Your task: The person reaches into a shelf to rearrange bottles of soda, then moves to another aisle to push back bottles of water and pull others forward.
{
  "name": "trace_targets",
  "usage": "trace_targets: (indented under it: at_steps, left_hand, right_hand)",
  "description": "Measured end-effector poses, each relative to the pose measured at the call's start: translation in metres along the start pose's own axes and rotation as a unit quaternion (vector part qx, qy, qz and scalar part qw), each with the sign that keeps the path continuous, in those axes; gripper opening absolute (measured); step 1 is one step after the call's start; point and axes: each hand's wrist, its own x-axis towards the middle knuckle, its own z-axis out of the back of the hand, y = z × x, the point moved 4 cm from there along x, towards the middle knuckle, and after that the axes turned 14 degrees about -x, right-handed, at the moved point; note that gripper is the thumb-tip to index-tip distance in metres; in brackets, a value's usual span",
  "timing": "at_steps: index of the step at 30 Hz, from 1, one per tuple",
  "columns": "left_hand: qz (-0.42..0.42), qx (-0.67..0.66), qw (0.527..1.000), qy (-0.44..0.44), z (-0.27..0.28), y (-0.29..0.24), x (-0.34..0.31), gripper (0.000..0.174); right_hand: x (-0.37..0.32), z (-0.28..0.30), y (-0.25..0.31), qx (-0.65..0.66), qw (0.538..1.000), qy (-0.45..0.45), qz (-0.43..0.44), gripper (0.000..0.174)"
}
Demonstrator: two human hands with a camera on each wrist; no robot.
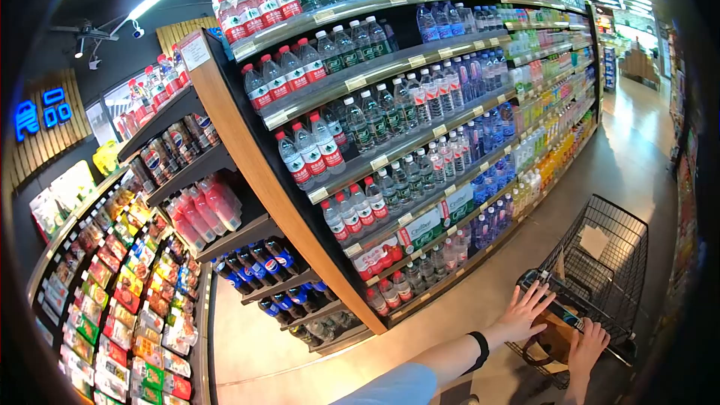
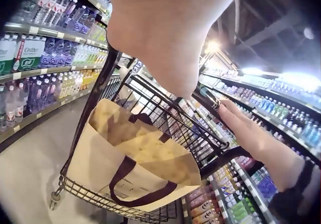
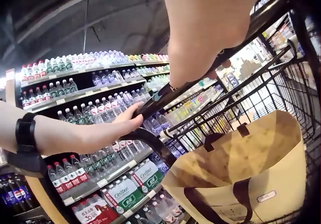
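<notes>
A black wire shopping cart [image 1: 611,225] stands at the lower right in the head view. My left hand [image 1: 523,310] rests on the left part of its handle [image 3: 160,97], fingers spread and nearly straight. Farther right, my right hand [image 1: 589,346] grips the same bar, with its fingertips curled over it in the right wrist view. Close to the handle, a beige tote bag [image 2: 90,156] with dark straps sits in the cart, its top gaping and its inside lit yellowish. A pale flat piece [image 1: 594,241] lies farther forward in the basket.
A long shelf unit [image 1: 420,139] of bottled water and drinks runs along the left, ending in a wooden panel [image 1: 277,180]. Cola bottles [image 1: 259,264] fill its end rack. Packaged goods [image 1: 127,292] stand far left. The aisle floor [image 1: 630,131] stretches ahead between shelves.
</notes>
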Motion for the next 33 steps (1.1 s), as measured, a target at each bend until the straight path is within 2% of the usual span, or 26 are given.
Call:
trace_targets:
  at_steps: [1,2,3,5,6,8,10,12,13,15,16,17,18,20,22,23,25,27,29,31,33]
  left_hand:
    - [-0.032,-0.021,0.999,-0.012,-0.001,0.002,0.008,0.079]
    - [-0.001,-0.031,0.999,0.034,-0.006,0.008,0.013,0.078]
    - [0.004,-0.029,0.999,0.035,-0.004,0.013,0.009,0.078]
    - [0.019,-0.126,0.99,0.066,-0.006,0.033,-0.005,0.075]
    - [0.016,-0.126,0.992,0.028,-0.013,0.054,-0.017,0.069]
    - [0.046,-0.147,0.988,0.016,-0.002,0.09,-0.046,0.064]
    - [0.08,-0.093,0.992,-0.018,0.008,0.14,-0.079,0.059]
    - [0.06,0.027,0.993,-0.099,0.032,0.189,-0.117,0.057]
    - [0.076,0.002,0.985,-0.155,0.058,0.199,-0.13,0.058]
    - [0.128,-0.042,0.962,-0.239,0.109,0.214,-0.157,0.058]
    - [0.162,-0.061,0.947,-0.269,0.132,0.226,-0.169,0.058]
    - [0.178,-0.038,0.937,-0.299,0.153,0.236,-0.181,0.057]
    - [0.192,-0.051,0.922,-0.332,0.175,0.244,-0.192,0.057]
    - [0.227,-0.04,0.896,-0.379,0.217,0.255,-0.207,0.056]
    - [0.247,-0.017,0.876,-0.413,0.251,0.268,-0.215,0.056]
    - [0.24,-0.008,0.875,-0.42,0.264,0.284,-0.219,0.057]
    - [0.243,0.009,0.869,-0.43,0.297,0.298,-0.221,0.058]
    - [0.232,0.009,0.869,-0.438,0.323,0.314,-0.224,0.059]
    - [0.226,0.014,0.868,-0.443,0.343,0.328,-0.229,0.06]
    - [0.211,0.031,0.878,-0.429,0.364,0.338,-0.232,0.059]
    - [0.197,0.03,0.888,-0.413,0.379,0.35,-0.237,0.061]
  right_hand:
    - [0.011,-0.005,-0.007,0.001,1.0,0.003,-0.003,0.04]
    - [0.02,-0.01,-0.013,0.001,1.0,0.005,-0.008,0.039]
    - [0.027,-0.015,-0.019,0.005,1.0,0.007,-0.006,0.039]
    - [0.04,-0.022,-0.027,0.012,1.0,-0.02,-0.002,0.039]
    - [0.045,-0.022,-0.029,0.019,0.999,-0.025,-0.003,0.039]
    - [0.054,-0.029,-0.035,0.015,1.0,-0.015,-0.015,0.039]
    - [0.063,-0.05,-0.043,-0.012,0.999,0.012,-0.036,0.042]
    - [0.071,-0.042,-0.041,0.003,0.997,0.055,-0.055,0.031]
    - [0.075,-0.041,-0.041,0.007,0.994,0.08,-0.067,0.028]
    - [0.083,-0.022,-0.039,-0.028,0.998,0.064,0.006,0.05]
    - [0.08,-0.037,-0.045,-0.064,0.997,0.018,0.034,0.055]
    - [0.086,-0.032,-0.04,-0.051,0.998,0.042,0.016,0.059]
    - [0.09,-0.017,-0.027,-0.057,0.998,0.026,-0.006,0.058]
    - [0.107,-0.003,0.001,-0.067,0.997,0.003,-0.028,0.057]
    - [0.126,0.007,0.035,-0.01,0.997,-0.073,0.017,0.05]
    - [0.139,0.009,0.058,-0.014,0.997,-0.079,0.016,0.05]
    - [0.175,0.016,0.122,0.142,0.975,-0.153,0.072,0.041]
    - [0.212,0.044,0.205,0.146,0.95,-0.21,0.182,0.035]
    - [0.235,0.041,0.279,0.313,0.938,-0.058,0.137,0.031]
    - [0.261,0.068,0.356,0.356,0.903,-0.073,0.231,0.041]
    - [0.285,0.08,0.429,0.393,0.876,-0.044,0.276,0.04]
